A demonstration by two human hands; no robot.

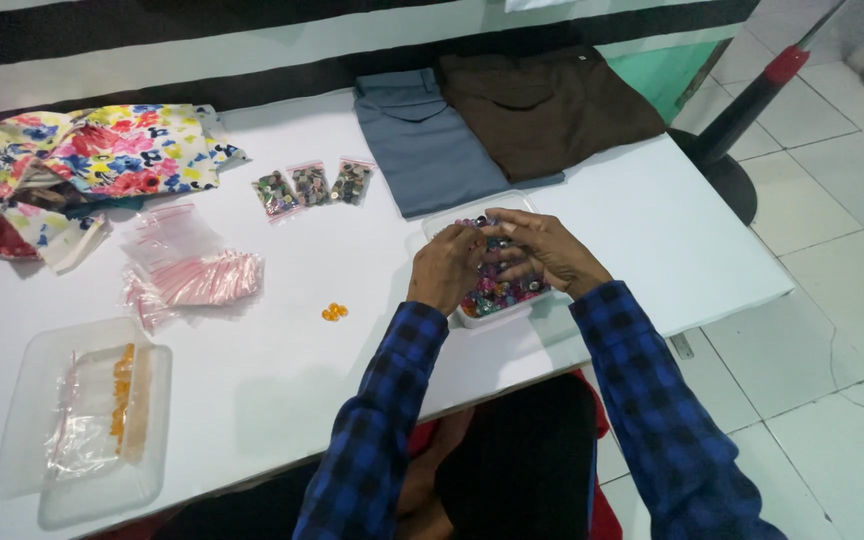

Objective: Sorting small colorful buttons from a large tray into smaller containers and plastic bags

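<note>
Buttons [492,297] of many colours fill a shallow clear tray [472,322] lying under both hands. Left hand [445,266] hangs curled over the tray's near-left part, fingers bent into the heap; whether it pinches anything I cannot tell. Right hand [550,252], just beside it, spreads loosely, fingertips touching the buttons.

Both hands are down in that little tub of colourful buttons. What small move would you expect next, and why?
Probably the right hand lifts a few buttons out of the white tub while the left hand steadies it. Both hands are in the mixed buttons, three small filled bags lie in a row beyond, and a heap of empty zip bags sits to the left.
</note>
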